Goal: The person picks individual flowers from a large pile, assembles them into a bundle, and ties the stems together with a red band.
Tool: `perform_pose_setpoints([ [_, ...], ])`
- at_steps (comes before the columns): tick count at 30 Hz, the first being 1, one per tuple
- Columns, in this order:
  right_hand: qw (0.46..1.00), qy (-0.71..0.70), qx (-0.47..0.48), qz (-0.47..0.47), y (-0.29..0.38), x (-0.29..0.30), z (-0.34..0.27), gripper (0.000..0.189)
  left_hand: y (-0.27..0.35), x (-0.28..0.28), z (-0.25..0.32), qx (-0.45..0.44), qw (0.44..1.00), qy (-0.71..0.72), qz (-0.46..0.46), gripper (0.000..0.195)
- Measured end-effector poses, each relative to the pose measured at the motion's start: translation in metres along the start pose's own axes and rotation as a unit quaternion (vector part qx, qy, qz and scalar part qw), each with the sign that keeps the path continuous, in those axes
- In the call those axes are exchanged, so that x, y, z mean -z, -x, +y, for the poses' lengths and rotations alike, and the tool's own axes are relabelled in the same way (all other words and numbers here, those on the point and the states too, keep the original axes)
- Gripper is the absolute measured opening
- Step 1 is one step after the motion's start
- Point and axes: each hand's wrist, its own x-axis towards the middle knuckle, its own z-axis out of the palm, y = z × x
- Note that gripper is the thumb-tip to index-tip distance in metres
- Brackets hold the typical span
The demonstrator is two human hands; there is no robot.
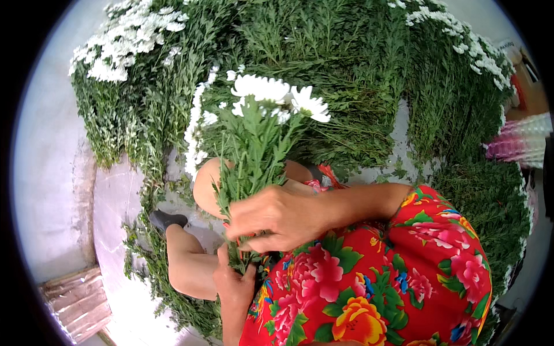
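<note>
A bunch of white chrysanthemums [255, 147] with leafy green stems stands upright before me, blooms at the top. My left hand [237, 274] is wrapped around the lower stems, thumb and fingers on either side. Just above it, my right hand [277, 216] lies across the stems, slightly blurred, with its fingers curled. Between the two hands a red tie [242, 238] shows in part against the stems. The stem ends are mostly hidden by my left hand and the red floral garment [346, 285].
Cut chrysanthemums stand in thick rows at the left [117, 52] and right [458, 86]. More stems lie flat [350, 112] beyond my knees. Red strips [329, 173] lie by my leg. Loose greenery [164, 294] covers floor at lower left, near a slatted wooden piece [78, 302].
</note>
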Motion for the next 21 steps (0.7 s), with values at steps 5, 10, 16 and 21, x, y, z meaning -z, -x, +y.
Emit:
perform_pose_setpoints([
  [5, 0.958, -0.146, -0.169, -0.179, 0.046, 0.004, 0.008, 0.018, -0.018, 0.020, 0.012, -0.042, 0.998, 0.025, -0.037, 0.045],
  [10, 0.972, -0.085, -0.108, -0.189, 0.052, -0.020, 0.033, 0.043, -0.069, 0.033, 0.111, 0.052, 0.989, 0.084, -0.109, 0.033],
  [16, 0.946, -0.175, -0.270, 0.032, 0.019, -0.032, 0.013, 0.063, -0.156, 0.002, 0.183, -0.106, 0.966, 0.217, -0.089, 0.034],
  [21, 0.873, -0.277, -0.086, 0.392, 0.049, 0.047, -0.009, 0.027, -0.202, -0.023, 0.224, -0.311, 0.923, 0.180, -0.141, 0.058],
])
